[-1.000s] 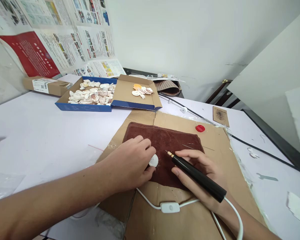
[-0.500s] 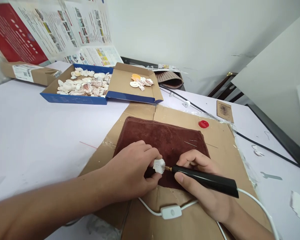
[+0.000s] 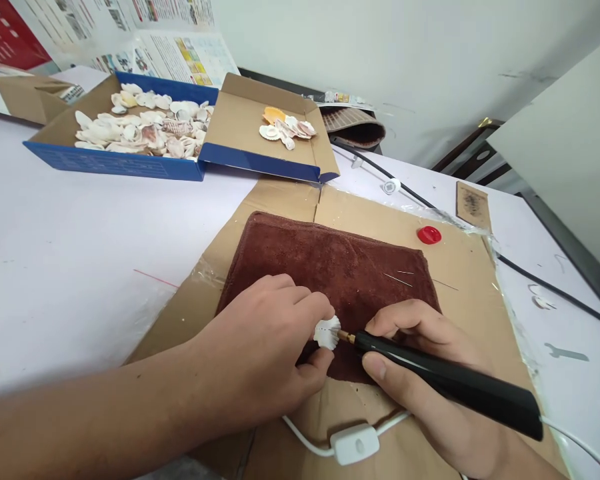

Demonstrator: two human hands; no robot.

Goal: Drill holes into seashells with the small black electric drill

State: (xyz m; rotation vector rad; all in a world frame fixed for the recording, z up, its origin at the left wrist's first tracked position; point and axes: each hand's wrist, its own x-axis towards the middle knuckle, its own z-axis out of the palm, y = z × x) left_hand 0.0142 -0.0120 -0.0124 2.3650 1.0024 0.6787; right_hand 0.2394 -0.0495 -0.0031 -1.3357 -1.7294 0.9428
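Note:
My left hand (image 3: 260,340) pinches a small white scallop shell (image 3: 327,332) and holds it down on a brown cloth (image 3: 330,267). My right hand (image 3: 420,373) grips a black pen-shaped electric tool (image 3: 450,383), held like a pencil. Its brass tip touches the right edge of the shell. A white cord with an inline switch (image 3: 354,445) runs from the tool under both hands.
The cloth lies on a flat cardboard sheet (image 3: 460,267) with a red cap (image 3: 429,234). Behind it a blue box (image 3: 115,160) holds several shells, its open lid (image 3: 260,140) a few more. A black cable (image 3: 545,283) crosses the white table at right.
My right hand swung the tool down until its tip met the shell. My left hand turned the shell to face the tool. The camera moved closer and lower.

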